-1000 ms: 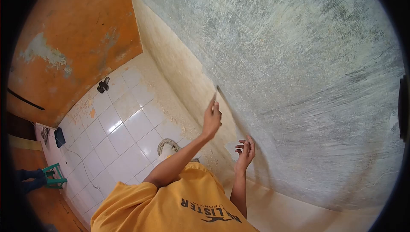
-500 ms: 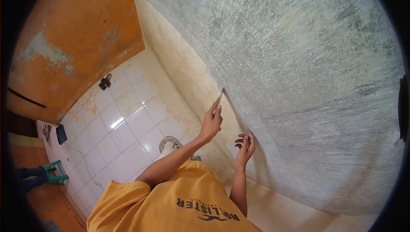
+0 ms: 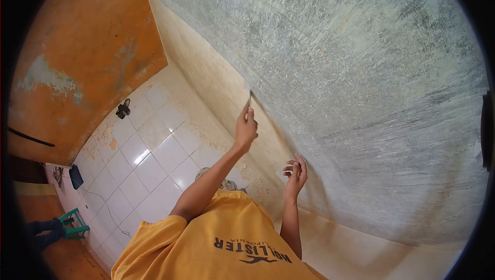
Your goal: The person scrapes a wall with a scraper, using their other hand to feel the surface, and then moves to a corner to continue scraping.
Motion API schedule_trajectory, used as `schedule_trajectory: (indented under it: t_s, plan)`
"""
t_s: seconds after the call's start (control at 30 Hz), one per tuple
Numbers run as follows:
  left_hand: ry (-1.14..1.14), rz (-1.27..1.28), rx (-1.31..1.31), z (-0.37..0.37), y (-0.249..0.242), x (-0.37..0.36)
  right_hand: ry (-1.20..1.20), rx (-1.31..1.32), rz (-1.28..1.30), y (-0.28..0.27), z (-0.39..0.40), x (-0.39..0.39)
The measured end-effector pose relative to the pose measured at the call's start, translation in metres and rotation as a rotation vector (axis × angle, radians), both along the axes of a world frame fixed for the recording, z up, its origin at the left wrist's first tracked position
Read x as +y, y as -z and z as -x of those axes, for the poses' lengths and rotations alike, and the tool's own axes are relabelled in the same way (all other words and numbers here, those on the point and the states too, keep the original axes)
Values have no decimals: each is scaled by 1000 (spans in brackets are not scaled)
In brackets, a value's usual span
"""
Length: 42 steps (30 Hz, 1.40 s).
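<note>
A thin scraper (image 3: 250,98), seen almost edge-on, sticks up out of my left hand (image 3: 246,131), whose fingers are closed round its lower part. Its tip meets the wall where the rough grey-green surface (image 3: 350,73) borders the smooth cream band (image 3: 206,55). Lower along that same border is my right hand (image 3: 295,177), with fingers apart and loosely bent. Its fingertips lie close to the wall, and nothing shows in its grasp.
Flakes lie on the white tiled floor (image 3: 154,151) along the walls. An orange wall (image 3: 98,32) with peeled patches meets the scraped one at a corner. A dark object (image 3: 123,109) sits near it. At lower left, a person's legs (image 3: 46,229) show by a green stool (image 3: 75,224).
My left hand has moved up and left along the border with the scraper. My right hand stays in nearly the same place. The view has shifted slightly.
</note>
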<state>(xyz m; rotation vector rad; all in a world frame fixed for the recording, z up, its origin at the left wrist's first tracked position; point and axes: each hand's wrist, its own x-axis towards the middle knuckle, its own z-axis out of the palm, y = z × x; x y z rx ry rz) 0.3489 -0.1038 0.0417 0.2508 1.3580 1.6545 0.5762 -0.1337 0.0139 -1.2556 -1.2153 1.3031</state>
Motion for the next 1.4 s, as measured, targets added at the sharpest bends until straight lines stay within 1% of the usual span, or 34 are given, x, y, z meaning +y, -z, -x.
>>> schedule_trajectory:
  t_s: [0.1,0.13,0.23,0.37,0.4,0.5,0.63,0.77,0.8,0.9,0.93,1.03,1.17,1.3,1.4]
  plan:
    - [151,8,43,-31,-18,-22,22,-41,-19,0,7,5]
    - [157,-4,24,-29,-17,-23,28,-25,-24,-1,10,9]
    - [74,-27,-55,2,-10,-10,43,-6,-36,-3,17,15]
    - [179,1,56,-29,-17,-27,42,-8,-67,0,21,23]
    - [205,3,5,-28,-16,-27,48,-6,-68,3,21,26]
    - [122,-15,-125,-3,-8,-15,53,-23,-78,-1,23,24]
    - [175,-13,-32,-27,-13,-25,59,-15,-72,-2,25,22]
    - [142,-17,-128,-15,-11,-18,51,-39,-77,-2,21,27]
    - [137,-3,-49,-20,-9,-18,54,-45,-69,-1,21,22]
    - [133,12,42,-35,-15,-23,68,-15,-86,-1,24,20]
    - [197,-37,1,-38,-14,-28,67,-21,-80,-2,24,21]
    - [139,-38,-114,-12,-6,-16,65,-40,-75,-4,21,23]
    - [111,24,-27,-26,-9,-19,75,-38,-57,0,16,16]
    - [91,54,26,-17,-13,-15,64,-49,-61,-1,17,20]
    - [90,33,-33,-23,-11,-15,83,-28,-67,-2,16,18]
